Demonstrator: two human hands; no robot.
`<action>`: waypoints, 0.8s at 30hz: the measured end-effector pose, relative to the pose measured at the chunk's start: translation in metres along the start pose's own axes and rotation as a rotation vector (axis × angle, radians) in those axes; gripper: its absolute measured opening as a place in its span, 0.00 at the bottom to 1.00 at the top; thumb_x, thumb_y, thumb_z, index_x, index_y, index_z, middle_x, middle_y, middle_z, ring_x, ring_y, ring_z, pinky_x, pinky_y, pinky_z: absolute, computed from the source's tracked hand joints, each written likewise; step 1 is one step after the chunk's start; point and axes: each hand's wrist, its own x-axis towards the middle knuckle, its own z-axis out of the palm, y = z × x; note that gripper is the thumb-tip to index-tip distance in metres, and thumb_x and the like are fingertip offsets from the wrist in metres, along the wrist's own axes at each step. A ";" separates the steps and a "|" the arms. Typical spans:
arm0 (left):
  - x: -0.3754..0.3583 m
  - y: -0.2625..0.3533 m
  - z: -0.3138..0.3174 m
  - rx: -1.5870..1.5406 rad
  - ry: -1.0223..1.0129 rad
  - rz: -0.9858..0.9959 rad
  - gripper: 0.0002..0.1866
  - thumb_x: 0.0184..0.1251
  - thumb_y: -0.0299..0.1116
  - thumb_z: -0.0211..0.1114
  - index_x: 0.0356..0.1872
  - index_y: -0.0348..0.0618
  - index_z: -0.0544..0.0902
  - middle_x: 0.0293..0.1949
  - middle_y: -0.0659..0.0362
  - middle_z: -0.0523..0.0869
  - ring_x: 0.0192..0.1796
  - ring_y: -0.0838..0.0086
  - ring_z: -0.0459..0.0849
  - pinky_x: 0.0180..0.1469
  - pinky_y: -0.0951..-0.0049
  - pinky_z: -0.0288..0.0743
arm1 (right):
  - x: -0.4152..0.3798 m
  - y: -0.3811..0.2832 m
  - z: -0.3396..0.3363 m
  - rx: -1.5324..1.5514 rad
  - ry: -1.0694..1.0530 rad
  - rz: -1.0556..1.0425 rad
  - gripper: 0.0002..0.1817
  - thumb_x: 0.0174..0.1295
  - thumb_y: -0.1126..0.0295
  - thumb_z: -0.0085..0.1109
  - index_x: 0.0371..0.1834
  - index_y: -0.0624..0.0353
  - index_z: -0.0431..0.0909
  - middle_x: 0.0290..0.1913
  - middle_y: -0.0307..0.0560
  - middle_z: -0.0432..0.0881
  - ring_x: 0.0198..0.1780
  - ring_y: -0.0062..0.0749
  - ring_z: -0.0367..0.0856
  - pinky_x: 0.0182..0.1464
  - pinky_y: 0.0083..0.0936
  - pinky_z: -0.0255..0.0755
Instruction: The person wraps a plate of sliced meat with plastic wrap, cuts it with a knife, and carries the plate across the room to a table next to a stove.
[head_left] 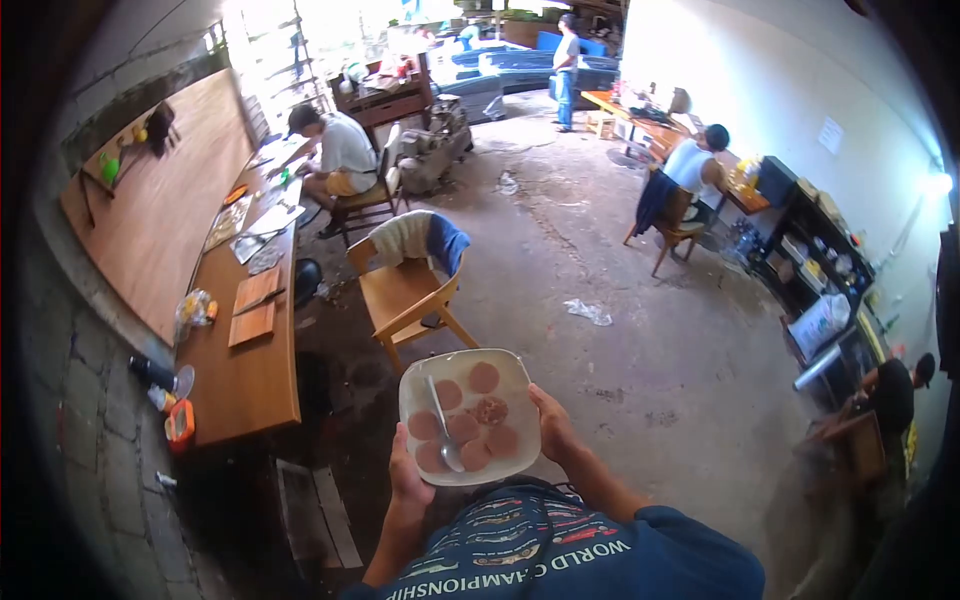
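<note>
Held level in front of my body is a pale square plate [408,385] with rounded corners. Several round pinkish-brown slices [484,377], which look like sliced meat, lie on it. A metal spoon [437,405] rests across them, its bowl toward me. My left hand [408,470] grips the plate's left near edge, thumb up along the side. On the opposite side my right hand [552,425] holds the right edge, thumb near the rim. The fingers beneath the plate are hidden.
A wooden chair [400,295] with cloths over its back stands ahead. On the left, a wooden table [240,385] carries a cutting board [254,312] with a knife. People sit at the left table and right desk [745,200]; another stands far back. Plastic litter [588,312] lies on the floor.
</note>
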 end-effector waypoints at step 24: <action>-0.127 -0.360 0.267 0.525 -1.142 -1.271 0.29 0.87 0.52 0.43 0.75 0.43 0.72 0.69 0.51 0.82 0.68 0.57 0.82 0.71 0.52 0.76 | -0.496 0.082 -0.171 0.371 1.198 -1.146 0.27 0.83 0.50 0.51 0.69 0.63 0.76 0.61 0.45 0.83 0.63 0.29 0.80 0.67 0.32 0.73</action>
